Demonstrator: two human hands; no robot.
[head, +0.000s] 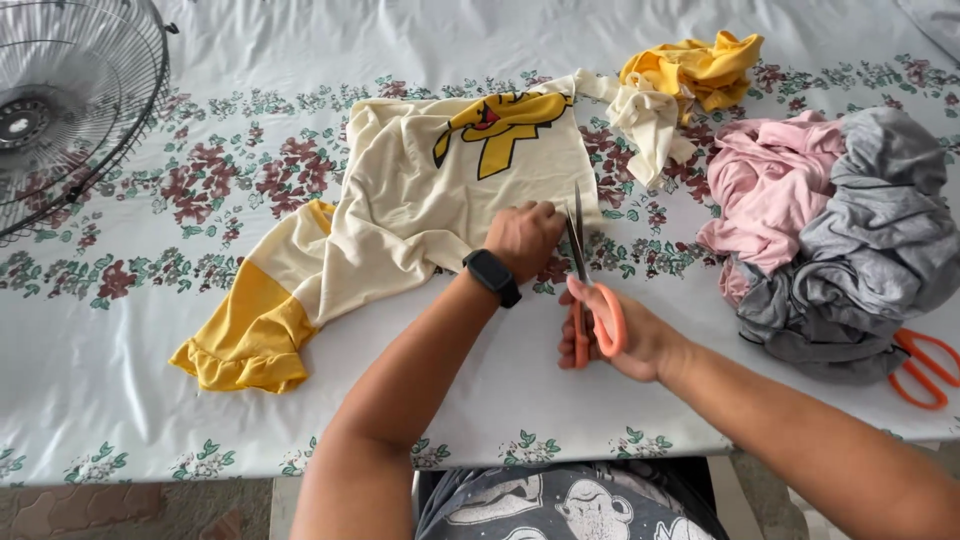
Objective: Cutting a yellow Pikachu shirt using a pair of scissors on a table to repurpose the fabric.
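A cream shirt (430, 200) with a yellow cartoon print and yellow sleeve trim lies spread on the floral tablecloth (150, 200). My left hand (525, 237), with a black watch on its wrist, presses down on the shirt's lower right edge. My right hand (615, 340) grips orange-handled scissors (585, 285), the blades pointing away from me along the shirt's right edge, next to the left hand's fingers.
A metal fan grille (70, 100) sits at the far left. Cream and yellow fabric scraps (680, 85) lie at the back right. A pile of pink and grey clothes (840, 230) rests at the right, with a second pair of orange scissors (925, 365) beside it.
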